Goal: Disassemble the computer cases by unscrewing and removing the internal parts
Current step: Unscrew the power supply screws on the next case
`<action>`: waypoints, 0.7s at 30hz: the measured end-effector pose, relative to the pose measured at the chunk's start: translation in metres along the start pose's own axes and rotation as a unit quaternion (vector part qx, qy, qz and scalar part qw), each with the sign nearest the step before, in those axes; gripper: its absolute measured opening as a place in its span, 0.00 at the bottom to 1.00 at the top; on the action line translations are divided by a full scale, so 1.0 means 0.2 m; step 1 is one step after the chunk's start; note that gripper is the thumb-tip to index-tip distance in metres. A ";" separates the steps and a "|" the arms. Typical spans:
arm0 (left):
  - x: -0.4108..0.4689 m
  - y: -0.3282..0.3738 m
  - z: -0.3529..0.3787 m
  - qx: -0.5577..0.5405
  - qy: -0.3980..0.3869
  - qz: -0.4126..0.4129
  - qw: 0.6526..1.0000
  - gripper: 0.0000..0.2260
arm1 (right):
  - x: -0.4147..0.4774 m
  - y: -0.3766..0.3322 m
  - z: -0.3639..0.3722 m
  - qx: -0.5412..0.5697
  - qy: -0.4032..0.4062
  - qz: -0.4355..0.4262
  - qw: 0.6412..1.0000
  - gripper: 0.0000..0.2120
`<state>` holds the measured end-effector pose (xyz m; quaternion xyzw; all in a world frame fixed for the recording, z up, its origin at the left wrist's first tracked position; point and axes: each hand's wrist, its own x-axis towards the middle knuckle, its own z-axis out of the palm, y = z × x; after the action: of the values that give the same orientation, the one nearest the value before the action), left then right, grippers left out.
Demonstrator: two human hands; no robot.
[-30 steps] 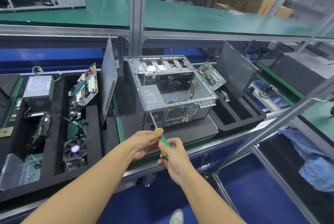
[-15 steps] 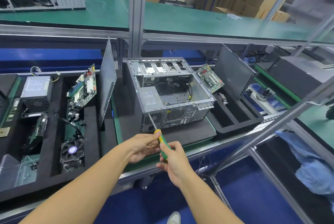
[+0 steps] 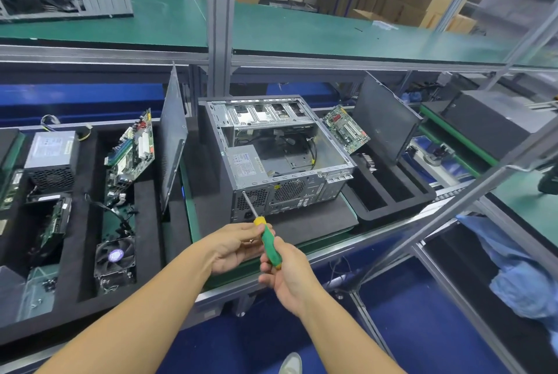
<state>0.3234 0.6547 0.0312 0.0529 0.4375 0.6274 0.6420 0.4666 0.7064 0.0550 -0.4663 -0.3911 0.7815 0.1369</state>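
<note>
Open computer case (image 3: 280, 159) stands on the counter (image 3: 189, 195), rear panel toward the person. Right hand (image 3: 288, 275) is wrapped round the green screwdriver (image 3: 268, 242) handle; left hand (image 3: 232, 248) pinches its yellow collar. The tip sits at the upper-left rear screw beside the power supply (image 3: 243, 163). Recommended: keep the shaft square and press inward while turning to avoid cam-out.

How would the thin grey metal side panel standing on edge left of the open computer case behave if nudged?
The grey metal side panel stands on edge, leaning, beside the open grey computer case, so a nudge would probably tip it. It looks like flat sheet metal, so it is likely stiff rather than floppy. Its thin edges may be awkward to grip.
</note>
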 end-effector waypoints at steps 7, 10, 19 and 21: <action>0.02 -0.01 0.04 0.061 0.052 0.000 0.997 0.12 | -0.01 0.06 0.01 -0.043 0.016 -0.084 0.995 0.07; 0.03 -0.01 0.02 0.042 0.053 -0.003 0.998 0.13 | -0.03 0.05 0.01 0.003 0.002 -0.054 0.999 0.11; 0.01 0.01 -0.01 0.038 0.010 -0.007 0.999 0.18 | -0.01 0.01 0.00 0.023 0.004 -0.025 0.999 0.11; 0.02 0.01 0.00 0.063 0.037 0.003 0.997 0.17 | 0.00 0.04 0.00 -0.013 0.008 -0.062 0.998 0.07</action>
<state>0.3209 0.6579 0.0305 0.0712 0.4993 0.6024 0.6186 0.4678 0.7009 0.0488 -0.4492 -0.4279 0.7629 0.1819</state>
